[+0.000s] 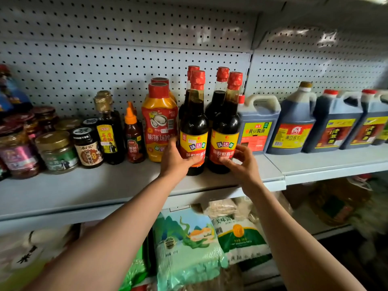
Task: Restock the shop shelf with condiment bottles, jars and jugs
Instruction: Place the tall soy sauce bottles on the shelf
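**Soy bottles at shelf front, both hands on**

L hand (pixel 175 159) grips left soy bottle (pixel 194 131), fingers curled round lower label. R hand (pixel 241 162) pinches right soy bottle (pixel 225 131) at label, fingers bent. Both bottles upright on shelf (pixel 105 185), touching, near edge. Two more behind. Squeeze bottle (pixel 159 122) just left; jug (pixel 259 124) just right.

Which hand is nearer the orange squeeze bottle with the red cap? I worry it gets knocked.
Left. The left hand grips a dark sauce bottle beside the orange squeeze bottle; the right hand is one bottle further right.
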`<move>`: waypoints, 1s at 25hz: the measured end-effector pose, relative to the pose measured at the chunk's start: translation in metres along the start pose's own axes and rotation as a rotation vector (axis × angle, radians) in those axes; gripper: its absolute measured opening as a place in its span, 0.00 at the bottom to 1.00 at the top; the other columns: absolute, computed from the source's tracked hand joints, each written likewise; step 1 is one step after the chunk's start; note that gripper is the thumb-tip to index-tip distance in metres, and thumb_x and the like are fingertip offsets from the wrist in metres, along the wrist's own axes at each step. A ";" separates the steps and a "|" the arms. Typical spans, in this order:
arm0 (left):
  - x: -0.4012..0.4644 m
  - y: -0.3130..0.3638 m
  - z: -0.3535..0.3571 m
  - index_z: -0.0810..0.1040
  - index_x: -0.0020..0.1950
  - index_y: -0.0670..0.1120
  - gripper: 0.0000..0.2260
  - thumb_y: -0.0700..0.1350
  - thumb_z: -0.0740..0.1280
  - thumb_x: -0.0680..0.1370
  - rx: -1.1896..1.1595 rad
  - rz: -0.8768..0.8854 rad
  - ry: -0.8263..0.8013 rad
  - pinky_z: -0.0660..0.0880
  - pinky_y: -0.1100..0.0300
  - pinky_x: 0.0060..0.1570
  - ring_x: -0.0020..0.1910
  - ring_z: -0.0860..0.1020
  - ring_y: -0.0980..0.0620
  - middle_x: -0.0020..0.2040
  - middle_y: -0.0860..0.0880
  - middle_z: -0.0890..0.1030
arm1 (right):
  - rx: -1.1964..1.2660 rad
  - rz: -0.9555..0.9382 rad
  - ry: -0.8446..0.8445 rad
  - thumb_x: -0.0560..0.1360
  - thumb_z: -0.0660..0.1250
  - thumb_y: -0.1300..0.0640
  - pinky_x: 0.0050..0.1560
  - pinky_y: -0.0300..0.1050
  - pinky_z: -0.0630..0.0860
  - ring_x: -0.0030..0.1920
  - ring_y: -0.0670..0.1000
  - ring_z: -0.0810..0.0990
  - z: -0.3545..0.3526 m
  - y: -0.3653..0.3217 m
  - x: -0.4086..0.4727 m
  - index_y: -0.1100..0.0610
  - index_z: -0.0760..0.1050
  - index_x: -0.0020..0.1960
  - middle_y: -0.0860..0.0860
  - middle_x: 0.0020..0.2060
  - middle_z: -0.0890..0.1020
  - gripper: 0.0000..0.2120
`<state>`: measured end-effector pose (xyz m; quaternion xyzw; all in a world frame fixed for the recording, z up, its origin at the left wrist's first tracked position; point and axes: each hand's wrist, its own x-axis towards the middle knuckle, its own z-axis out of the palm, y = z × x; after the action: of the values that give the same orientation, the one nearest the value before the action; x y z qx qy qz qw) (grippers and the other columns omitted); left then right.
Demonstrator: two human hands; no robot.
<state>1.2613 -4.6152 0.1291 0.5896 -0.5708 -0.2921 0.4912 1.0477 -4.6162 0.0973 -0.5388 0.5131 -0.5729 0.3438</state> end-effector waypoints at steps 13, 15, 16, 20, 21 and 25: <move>0.022 0.006 0.023 0.68 0.66 0.49 0.32 0.47 0.80 0.68 0.062 -0.070 0.105 0.75 0.51 0.54 0.59 0.77 0.44 0.61 0.45 0.78 | -0.145 0.000 -0.079 0.71 0.78 0.55 0.60 0.50 0.80 0.57 0.48 0.83 0.001 0.009 0.034 0.55 0.74 0.69 0.51 0.57 0.84 0.29; 0.026 0.005 0.026 0.68 0.67 0.49 0.31 0.47 0.79 0.69 0.087 -0.082 0.119 0.75 0.50 0.55 0.59 0.77 0.44 0.62 0.45 0.77 | -0.185 -0.012 -0.090 0.72 0.77 0.55 0.54 0.39 0.79 0.56 0.47 0.82 0.004 0.007 0.039 0.55 0.74 0.69 0.50 0.57 0.84 0.28; 0.026 0.005 0.027 0.68 0.67 0.49 0.31 0.47 0.79 0.69 0.097 -0.087 0.124 0.76 0.49 0.56 0.60 0.77 0.44 0.62 0.45 0.77 | -0.206 -0.024 -0.084 0.72 0.77 0.55 0.51 0.34 0.77 0.55 0.46 0.82 0.005 0.007 0.041 0.55 0.75 0.69 0.49 0.56 0.84 0.26; 0.025 0.008 0.029 0.67 0.68 0.50 0.33 0.50 0.79 0.68 0.145 -0.098 0.148 0.75 0.47 0.58 0.61 0.76 0.44 0.63 0.46 0.77 | -0.309 -0.057 -0.087 0.74 0.74 0.52 0.53 0.43 0.78 0.53 0.48 0.82 0.010 0.003 0.039 0.51 0.77 0.64 0.47 0.52 0.84 0.19; 0.023 0.010 0.027 0.67 0.69 0.50 0.33 0.51 0.79 0.69 0.162 -0.108 0.145 0.75 0.48 0.58 0.62 0.76 0.44 0.64 0.46 0.76 | -0.347 -0.062 -0.078 0.74 0.73 0.50 0.54 0.47 0.78 0.53 0.50 0.82 0.011 0.000 0.036 0.50 0.77 0.63 0.47 0.51 0.84 0.18; 0.007 0.011 0.017 0.68 0.69 0.48 0.34 0.55 0.78 0.68 0.122 -0.155 0.138 0.75 0.47 0.59 0.63 0.76 0.44 0.65 0.46 0.76 | -0.463 -0.076 0.048 0.70 0.74 0.45 0.49 0.52 0.79 0.52 0.56 0.80 0.012 -0.016 0.024 0.50 0.79 0.53 0.48 0.45 0.84 0.15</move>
<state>1.2428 -4.6250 0.1350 0.6793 -0.5051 -0.2528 0.4685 1.0572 -4.6374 0.1176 -0.6083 0.6184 -0.4651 0.1767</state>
